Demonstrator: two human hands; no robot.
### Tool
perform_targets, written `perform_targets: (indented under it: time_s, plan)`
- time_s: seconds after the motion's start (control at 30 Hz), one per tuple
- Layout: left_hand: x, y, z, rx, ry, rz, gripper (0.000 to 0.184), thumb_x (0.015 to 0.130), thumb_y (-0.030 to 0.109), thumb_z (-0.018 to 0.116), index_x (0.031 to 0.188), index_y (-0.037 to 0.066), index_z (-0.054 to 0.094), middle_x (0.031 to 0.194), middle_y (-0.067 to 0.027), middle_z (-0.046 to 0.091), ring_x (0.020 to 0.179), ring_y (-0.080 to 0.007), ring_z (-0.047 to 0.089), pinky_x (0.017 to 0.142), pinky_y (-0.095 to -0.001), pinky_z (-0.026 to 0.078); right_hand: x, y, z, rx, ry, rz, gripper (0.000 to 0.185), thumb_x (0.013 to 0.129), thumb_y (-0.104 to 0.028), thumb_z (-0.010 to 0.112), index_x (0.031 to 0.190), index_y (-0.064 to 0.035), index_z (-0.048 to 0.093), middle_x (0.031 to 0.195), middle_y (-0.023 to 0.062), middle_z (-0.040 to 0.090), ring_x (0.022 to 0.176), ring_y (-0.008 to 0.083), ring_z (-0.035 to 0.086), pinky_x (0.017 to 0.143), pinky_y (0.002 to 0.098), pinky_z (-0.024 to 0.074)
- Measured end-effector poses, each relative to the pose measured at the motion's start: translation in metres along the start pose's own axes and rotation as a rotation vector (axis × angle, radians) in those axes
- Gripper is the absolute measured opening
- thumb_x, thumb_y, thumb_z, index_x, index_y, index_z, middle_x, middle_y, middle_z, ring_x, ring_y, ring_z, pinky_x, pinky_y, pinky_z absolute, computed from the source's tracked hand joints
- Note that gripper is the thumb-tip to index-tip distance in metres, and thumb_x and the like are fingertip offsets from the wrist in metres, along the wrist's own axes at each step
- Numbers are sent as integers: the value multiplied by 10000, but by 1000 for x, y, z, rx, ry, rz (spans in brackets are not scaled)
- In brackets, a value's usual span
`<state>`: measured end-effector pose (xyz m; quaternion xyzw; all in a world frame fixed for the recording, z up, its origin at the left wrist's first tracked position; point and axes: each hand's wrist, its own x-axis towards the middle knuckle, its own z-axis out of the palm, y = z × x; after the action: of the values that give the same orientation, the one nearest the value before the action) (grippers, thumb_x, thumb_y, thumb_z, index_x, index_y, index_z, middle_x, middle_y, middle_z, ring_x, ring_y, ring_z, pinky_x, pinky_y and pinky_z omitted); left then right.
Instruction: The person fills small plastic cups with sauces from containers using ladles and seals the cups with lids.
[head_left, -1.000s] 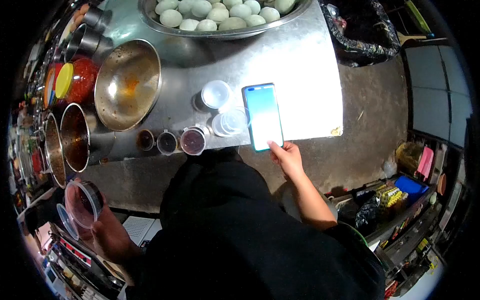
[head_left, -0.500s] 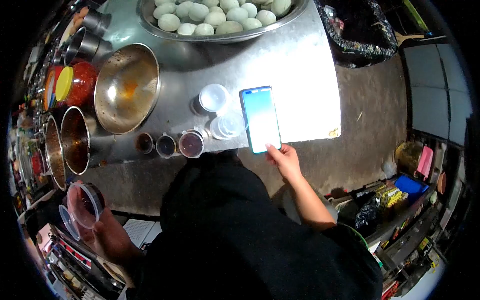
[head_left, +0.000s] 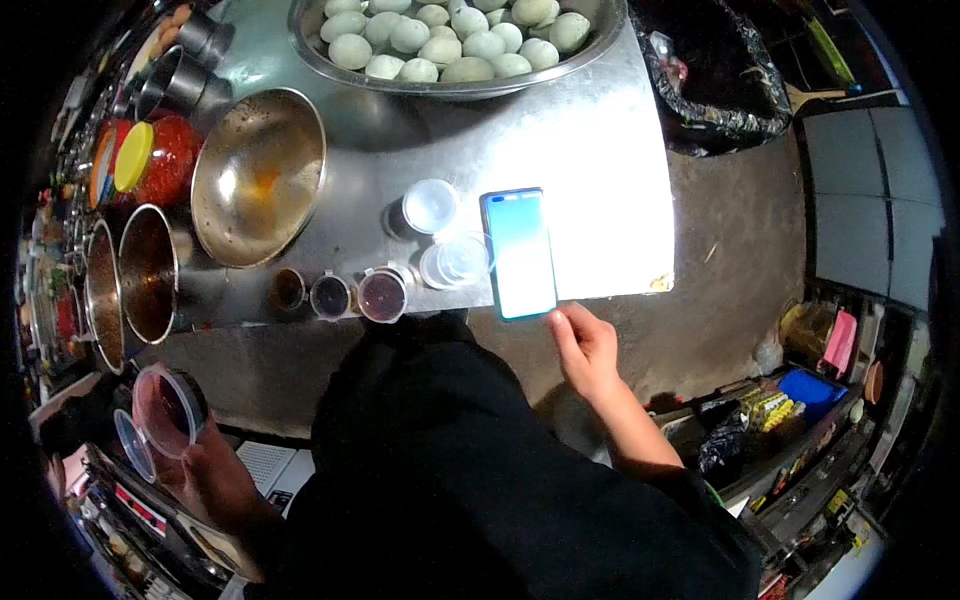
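Note:
At lower left, my left hand point(head_left: 205, 470) is closed around a clear plastic sauce cup point(head_left: 167, 412) with its lid point(head_left: 134, 445) hanging open; its contents are hard to make out. My right hand point(head_left: 590, 348) has curled fingers, with the thumb tip at the lower right corner of a phone point(head_left: 522, 255). No grip on the phone is plain. The phone's screen is lit, and it lies at the front edge of the metal table point(head_left: 590, 150). Left of it are a clear cup point(head_left: 431, 207) and stacked clear cups or lids point(head_left: 455, 260).
Small cups of dark sauce point(head_left: 383, 295) line the table's front edge. A large steel bowl point(head_left: 258, 178), a yellow-lidded red jar point(head_left: 165, 160) and stained bowls point(head_left: 149, 275) stand left. A basin point(head_left: 460, 90) of pale eggs is behind. A lined bin point(head_left: 720, 110) stands right.
My right hand has drawn back from the phone's screen to its lower right corner. My left hand still holds the sauce cup, and the view has shifted slightly.

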<state>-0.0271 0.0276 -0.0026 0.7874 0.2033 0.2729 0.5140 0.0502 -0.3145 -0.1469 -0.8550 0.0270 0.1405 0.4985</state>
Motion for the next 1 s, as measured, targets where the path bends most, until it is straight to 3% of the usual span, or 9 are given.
perform_targets:
  time_s: [0.03,0.07,0.2,0.43,0.7,1.0]
  plan:
    - [-2,3,3,-3,6,-6,793,776,465,619,1325,-36,342,1354,-174,376,1248,-281,358,1026,-417,271,7,-8,0,31,-16,-66,291,894,-275,531,852,0,617,538,109,515,495,180,531,510,296,429]
    - [-4,6,7,26,36,-18,793,779,478,609,1327,-30,343,1360,-169,369,1245,-276,360,1012,-407,282,15,-8,-2,-89,-107,-63,297,885,-276,540,1007,-19,623,551,129,537,492,226,548,515,318,446]
    - [0,1,6,41,15,45,792,787,495,592,1331,-24,344,1366,-159,367,1235,-259,372,984,-378,305,32,-18,-3,-305,-79,-13,399,869,-290,561,1183,-45,538,543,128,528,496,236,547,521,341,449]
    - [2,-5,4,36,-4,49,806,782,510,594,1332,-23,343,1369,-152,366,1232,-253,373,989,-368,298,19,-6,5,-212,-70,-67,373,855,-256,585,1167,-55,548,565,105,531,494,221,527,508,324,440]
    - [0,-5,8,52,-15,35,810,779,517,594,1333,-19,342,1371,-148,362,1232,-249,370,988,-367,296,23,2,5,-250,3,-173,242,830,-206,616,999,-34,631,610,128,563,493,218,535,495,315,439]
    - [-1,-4,12,99,-11,20,822,775,535,590,1338,-8,337,1364,-146,369,1234,-249,366,990,-365,291,30,-2,3,-204,72,-125,227,827,-200,620,991,-44,636,617,128,566,494,212,539,488,310,437]
